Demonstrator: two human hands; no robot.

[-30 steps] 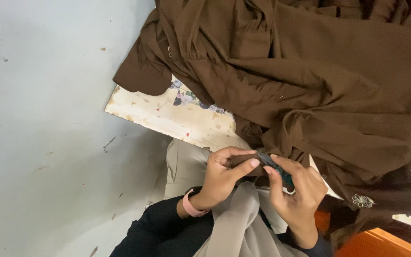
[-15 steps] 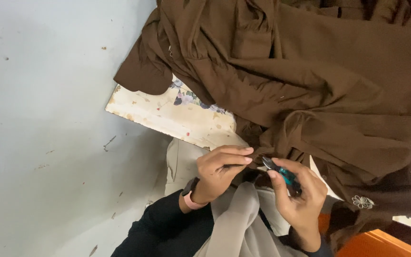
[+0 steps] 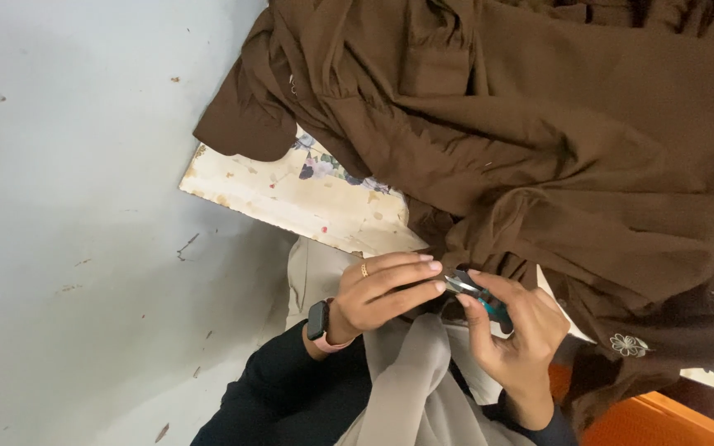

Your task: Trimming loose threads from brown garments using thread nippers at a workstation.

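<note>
A large brown garment (image 3: 555, 149) lies heaped over a table with a worn floral cover (image 3: 291, 190). My left hand (image 3: 382, 293), with a ring and a dark wristwatch on a pink strap, pinches a dark fold at the garment's lower edge. My right hand (image 3: 518, 339) holds a small thread clipper (image 3: 473, 293) with metal blades and a teal handle. The blade tips meet my left fingertips at the pinched fold. A small white flower is embroidered on the garment (image 3: 625, 343) at the lower right.
A pale grey-beige cloth (image 3: 411, 388) hangs down between my black-sleeved arms. The grey floor (image 3: 84, 248) fills the left side. An orange surface (image 3: 654, 421) shows at the bottom right, under the garment's hem.
The clipper's metal blades have come into sight in my right hand. Both hands have stayed at the garment's lower edge, shifting only slightly.
</note>
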